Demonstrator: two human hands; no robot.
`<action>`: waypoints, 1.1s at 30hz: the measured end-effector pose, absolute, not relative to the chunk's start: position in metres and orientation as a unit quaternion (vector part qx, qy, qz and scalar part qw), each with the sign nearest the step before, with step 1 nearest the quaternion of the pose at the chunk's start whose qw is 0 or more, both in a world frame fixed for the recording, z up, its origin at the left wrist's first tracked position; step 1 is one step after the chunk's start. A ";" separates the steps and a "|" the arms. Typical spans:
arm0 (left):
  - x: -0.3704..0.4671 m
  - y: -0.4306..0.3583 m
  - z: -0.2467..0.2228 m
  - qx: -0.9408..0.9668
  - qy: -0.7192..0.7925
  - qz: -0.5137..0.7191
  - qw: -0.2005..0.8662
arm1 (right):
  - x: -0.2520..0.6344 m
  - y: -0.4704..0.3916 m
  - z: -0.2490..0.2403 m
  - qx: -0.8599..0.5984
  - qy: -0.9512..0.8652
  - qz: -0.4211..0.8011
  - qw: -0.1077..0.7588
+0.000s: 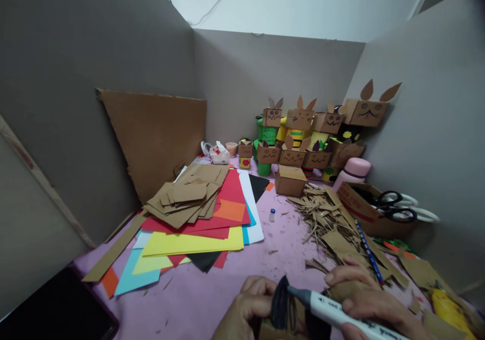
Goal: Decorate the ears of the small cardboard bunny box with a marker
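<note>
At far left a big cardboard sheet [159, 133] leans on the wall, and in front of it we see cardboard cut-outs [185, 196] piled on a fan of coloured paper [197, 229]. At the bottom edge, our left hand [246, 307] curls its fingers around a small cardboard piece [280, 325] with a dark paper scrap [281, 304] on it, most of it cut off by the frame. Our right hand [364, 299] grips a grey marker [333, 312], tip pointing left at that piece. We judge that we are drawing on it, as on the cardboard animal boxes [303, 138] stacked behind; the next stroke calls for a steady left hand. Cardboard strips [326, 219] and scissors [394, 203] lie further right.
</note>
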State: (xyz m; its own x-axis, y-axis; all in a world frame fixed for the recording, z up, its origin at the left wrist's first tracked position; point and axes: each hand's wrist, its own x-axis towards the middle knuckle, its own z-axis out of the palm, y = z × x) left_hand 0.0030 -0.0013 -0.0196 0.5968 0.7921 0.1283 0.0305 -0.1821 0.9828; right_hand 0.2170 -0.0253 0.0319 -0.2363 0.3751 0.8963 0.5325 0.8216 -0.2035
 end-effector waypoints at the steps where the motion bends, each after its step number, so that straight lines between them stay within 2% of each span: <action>1: 0.004 -0.001 -0.021 0.690 0.298 0.338 0.566 | 0.217 -0.025 0.033 -0.277 -0.791 -0.075 0.540; 4: 0.006 0.002 -0.027 0.701 0.301 0.338 0.551 | 0.216 -0.021 0.042 -0.211 -0.840 -0.084 0.493; 9: 0.005 0.003 -0.028 0.703 0.293 0.335 0.555 | 0.215 -0.019 0.049 -0.246 -0.815 -0.106 0.513; 14: 0.005 0.004 -0.031 0.706 0.300 0.340 0.545 | 0.214 -0.018 0.056 -0.207 -0.859 -0.089 0.459; 20: 0.005 0.006 -0.034 0.721 0.309 0.326 0.528 | 0.215 -0.022 0.039 -0.269 -0.795 -0.117 0.531; 28: 0.006 0.005 -0.041 0.731 0.299 0.348 0.505 | 0.212 -0.015 0.035 -0.200 -0.836 -0.077 0.505; 33: 0.005 0.005 -0.038 0.724 0.302 0.344 0.516 | 0.213 -0.020 0.038 -0.254 -0.799 -0.075 0.540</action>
